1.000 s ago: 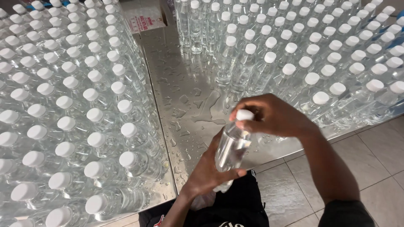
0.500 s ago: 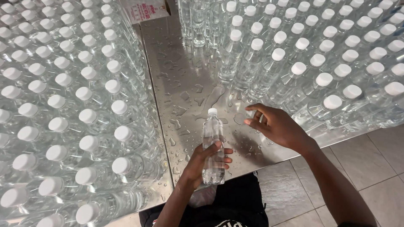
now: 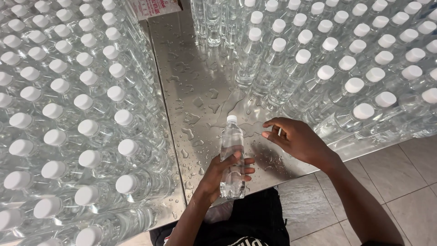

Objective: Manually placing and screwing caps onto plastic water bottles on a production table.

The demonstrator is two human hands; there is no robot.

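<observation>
A clear plastic water bottle point(image 3: 231, 150) with a white cap is held upright over the near edge of a wet steel table point(image 3: 195, 77). My left hand point(image 3: 221, 175) is wrapped around its lower half. My right hand point(image 3: 296, 140) hovers just to the right of the bottle, fingers spread and holding nothing, a few centimetres from its neck. Water droplets and small puddles point(image 3: 214, 107) cover the metal in front of the bottle.
Dense rows of capped water bottles point(image 3: 68, 114) fill the table's left side, and another block of bottles point(image 3: 346, 59) fills the right and back. A narrow wet lane runs between them. A pink and white box point(image 3: 154, 7) stands at the far end. Tiled floor point(image 3: 391, 173) lies at right.
My right hand has let go of the bottle's cap and moved off to the right. My left hand has lowered the bottle and now holds it alone.
</observation>
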